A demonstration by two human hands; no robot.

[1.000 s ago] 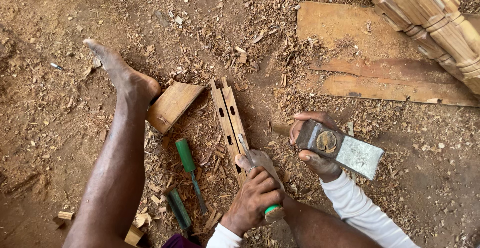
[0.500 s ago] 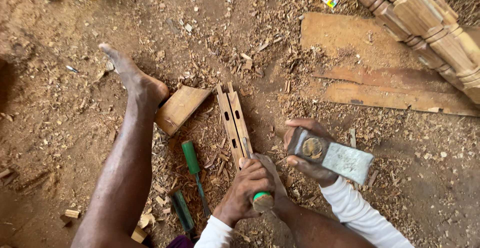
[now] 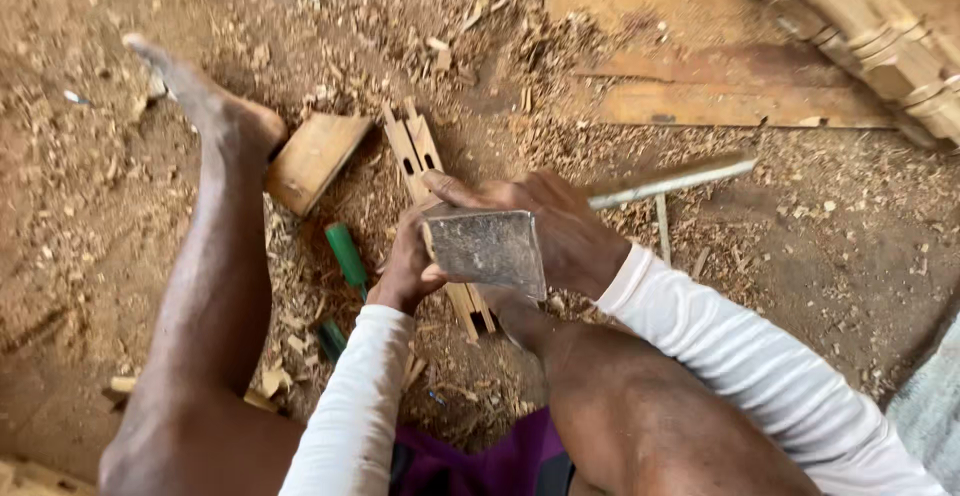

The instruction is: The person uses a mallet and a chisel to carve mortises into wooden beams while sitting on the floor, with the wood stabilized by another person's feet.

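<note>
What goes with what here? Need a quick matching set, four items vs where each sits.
Items:
1. metal block
2. slotted wooden strips
3. green-handled tool
4. wooden wedge block

Places:
A. against the bare foot
B. in the right hand
C. on the shavings left of the left hand
D. running from above the hands to below them

Pairs: 1-B, 2-D, 3-C, 4-A

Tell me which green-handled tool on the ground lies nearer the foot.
The brighter green handle, lying just below the wedge-shaped wood block by the foot. The darker green one sits lower, beside the left forearm.
</note>
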